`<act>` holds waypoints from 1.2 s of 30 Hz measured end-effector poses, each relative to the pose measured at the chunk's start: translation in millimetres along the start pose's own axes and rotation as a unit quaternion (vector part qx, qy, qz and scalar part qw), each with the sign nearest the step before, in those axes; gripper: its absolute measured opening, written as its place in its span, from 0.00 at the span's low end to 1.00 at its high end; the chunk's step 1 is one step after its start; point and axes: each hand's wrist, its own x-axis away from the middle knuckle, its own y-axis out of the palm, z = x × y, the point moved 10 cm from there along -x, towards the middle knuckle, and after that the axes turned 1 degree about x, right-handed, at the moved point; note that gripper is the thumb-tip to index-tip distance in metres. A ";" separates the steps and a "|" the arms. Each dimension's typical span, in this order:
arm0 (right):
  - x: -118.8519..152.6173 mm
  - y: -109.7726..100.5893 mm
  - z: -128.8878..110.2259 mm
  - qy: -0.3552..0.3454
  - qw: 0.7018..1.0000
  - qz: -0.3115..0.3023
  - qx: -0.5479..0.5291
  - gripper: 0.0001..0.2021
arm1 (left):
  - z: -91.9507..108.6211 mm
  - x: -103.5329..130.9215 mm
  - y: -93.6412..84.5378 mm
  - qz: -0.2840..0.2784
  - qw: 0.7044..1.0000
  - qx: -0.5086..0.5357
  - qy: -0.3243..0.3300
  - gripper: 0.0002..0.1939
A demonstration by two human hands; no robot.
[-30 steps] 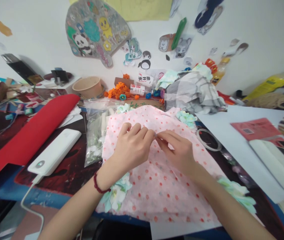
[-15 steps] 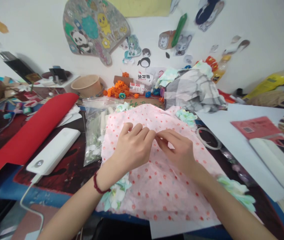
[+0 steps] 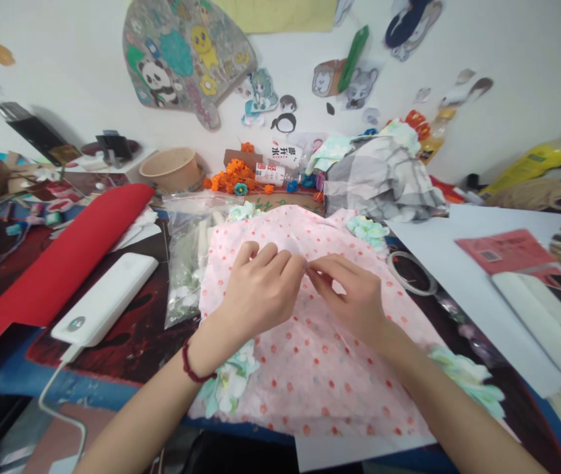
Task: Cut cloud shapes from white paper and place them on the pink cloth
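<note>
A pink cloth with red dots [image 3: 320, 368] lies spread over the desk, with pale green and white fabric flowers at its corners, among them one at the lower left [image 3: 231, 382] and one at the lower right [image 3: 468, 382]. Above the middle of the cloth, my left hand [image 3: 265, 283] is closed, knuckles up. My right hand [image 3: 347, 289] pinches with thumb and forefinger, its tips meeting the left hand's fingers. Whatever lies between the fingertips is too small or too hidden to make out.
Left of the cloth lie a clear zip bag [image 3: 182, 263], a white power bank [image 3: 107, 299] with a cable, and a red roll [image 3: 58, 270]. To the right are a white wire coil [image 3: 412, 273] and white paper [image 3: 478, 257]. Behind stand orange flowers [image 3: 234, 178] and crumpled grey-white cloth [image 3: 384, 178].
My left hand has shifted very slightly to the left and its wrist has turned a little. My right hand keeps its pinch in nearly the same place. The cloth looks unmoved.
</note>
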 end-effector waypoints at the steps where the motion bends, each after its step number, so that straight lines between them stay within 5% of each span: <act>1: 0.1 0.0 -0.9 -0.006 1.000 0.001 0.004 0.06 | 0.5 -0.1 -0.1 0.001 1.000 -0.003 0.001 0.06; 36: -0.6 -1.6 -0.3 -0.003 1.000 0.011 -0.017 0.04 | 0.5 -0.7 -4.1 0.025 1.000 -0.004 0.003 0.06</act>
